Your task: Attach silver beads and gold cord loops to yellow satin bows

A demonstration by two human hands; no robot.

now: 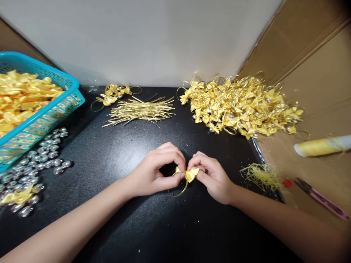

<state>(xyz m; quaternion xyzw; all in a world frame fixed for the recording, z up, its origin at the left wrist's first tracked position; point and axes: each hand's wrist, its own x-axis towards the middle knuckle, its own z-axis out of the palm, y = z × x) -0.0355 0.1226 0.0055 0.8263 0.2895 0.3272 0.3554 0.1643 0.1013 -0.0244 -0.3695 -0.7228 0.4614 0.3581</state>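
A small yellow ribbon bow (189, 174) with a gold wire loop hanging below it is held over the black table (123, 153) between both hands. My left hand (155, 170) pinches its left side with thumb and fingers curled. My right hand (212, 177) pinches its right side the same way. Both hands are closed on the bow, low above the table's middle.
A blue basket (52, 109) of yellow ribbon pieces stands at the left, with several clear silver beads (33, 168) in front. Gold wire strips (139, 109) lie at the back, a heap of finished bows (241, 106) at the right. Wire scraps (261, 177), pink scissors (320, 197), a yellow roll (320, 146) sit on cardboard.
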